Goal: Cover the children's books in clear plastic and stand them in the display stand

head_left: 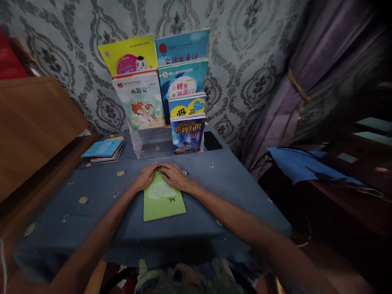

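Observation:
A thin green book lies flat on the cloth-covered table, with a pale text block and a small dark drawing on its face. My left hand curls round its far left corner. At the far right corner my right hand bends over the edge, its thumb on the cover. The fingertips of both hands come together at the book's far edge, which they partly hide. Just beyond them stands a clear display rack holding several upright books, including a white-covered book and a dark blue book.
To the left is a small stack of books, blue cover on top. A black flat object lies right of the rack. A wooden panel borders the table's left side. Patterned wallpaper and a purple curtain rise behind; blue cloth lies at right.

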Demonstrator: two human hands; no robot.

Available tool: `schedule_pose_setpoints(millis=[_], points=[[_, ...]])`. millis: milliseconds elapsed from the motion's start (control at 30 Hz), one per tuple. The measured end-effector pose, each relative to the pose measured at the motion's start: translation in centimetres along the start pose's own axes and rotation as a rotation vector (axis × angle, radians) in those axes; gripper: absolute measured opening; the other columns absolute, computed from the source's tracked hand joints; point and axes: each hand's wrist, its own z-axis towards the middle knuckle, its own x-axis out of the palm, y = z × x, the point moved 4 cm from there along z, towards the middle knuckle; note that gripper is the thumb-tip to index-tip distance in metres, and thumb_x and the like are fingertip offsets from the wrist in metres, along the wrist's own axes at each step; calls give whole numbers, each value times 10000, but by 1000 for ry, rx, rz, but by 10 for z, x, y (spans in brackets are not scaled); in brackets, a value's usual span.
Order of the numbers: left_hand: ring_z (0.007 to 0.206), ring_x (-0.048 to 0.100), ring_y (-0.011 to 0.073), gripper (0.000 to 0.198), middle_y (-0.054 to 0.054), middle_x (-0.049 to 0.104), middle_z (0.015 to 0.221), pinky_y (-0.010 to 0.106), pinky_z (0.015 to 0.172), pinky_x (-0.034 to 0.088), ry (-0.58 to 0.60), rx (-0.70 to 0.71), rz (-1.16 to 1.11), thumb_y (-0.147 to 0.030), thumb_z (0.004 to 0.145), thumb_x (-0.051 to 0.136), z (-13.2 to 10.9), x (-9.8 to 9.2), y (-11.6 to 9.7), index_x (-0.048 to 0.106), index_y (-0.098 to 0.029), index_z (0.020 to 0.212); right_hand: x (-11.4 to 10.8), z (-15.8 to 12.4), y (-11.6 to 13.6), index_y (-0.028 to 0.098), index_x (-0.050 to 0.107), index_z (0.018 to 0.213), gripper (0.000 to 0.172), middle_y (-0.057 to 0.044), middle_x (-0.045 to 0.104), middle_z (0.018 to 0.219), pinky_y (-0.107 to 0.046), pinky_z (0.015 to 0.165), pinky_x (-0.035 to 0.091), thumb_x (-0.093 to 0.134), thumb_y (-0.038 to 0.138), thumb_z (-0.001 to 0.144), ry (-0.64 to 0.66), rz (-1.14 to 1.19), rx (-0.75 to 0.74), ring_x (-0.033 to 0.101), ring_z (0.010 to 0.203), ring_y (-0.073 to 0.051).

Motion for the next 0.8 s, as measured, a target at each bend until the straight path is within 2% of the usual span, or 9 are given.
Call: schedule_pose_setpoints(millis=[133, 333, 533, 800], points=[[1295, 586, 227, 394, 106, 662, 1343, 464, 1143, 439, -41, -6, -7, -183, 944, 371, 7, 4, 9, 624, -182, 1247, -4, 2, -11, 149, 640, 1289, 335, -153, 620, 1394, -492, 1171, 324, 497, 174, 988, 7, -34, 103, 550, 1321, -251], [1267, 600, 232, 327, 97, 688, 1292, 456, 1115, 460, -82, -34, -5, -171, 947, 391, 8, 3, 15, 666, -196, 1122, -7, 3, -24, 136, 652, 1294, 356, -174, 613, 1406, -518, 1176, 304, 464, 184, 995, 51, -81, 200, 559, 1327, -257], [1192, 627, 233, 334, 100, 708, 1217, 443, 1062, 490, -123, -63, 37, -143, 949, 378, 5, -5, 18, 660, -185, 1124, -9, -1, -26, 157, 650, 1298, 358, -173, 581, 1443, -537, 1173, 294, 457, 202, 1000, 52, -138, 256, 537, 1351, -262], [1126, 635, 229, 331, 113, 699, 1186, 428, 1009, 510, -133, -92, 110, -131, 968, 375, 1, -10, 18, 654, -171, 1141, -15, -17, -31, 128, 586, 1382, 421, -166, 548, 1478, -472, 1161, 338, 420, 261, 1019, 61, -235, 274, 485, 1392, -259]])
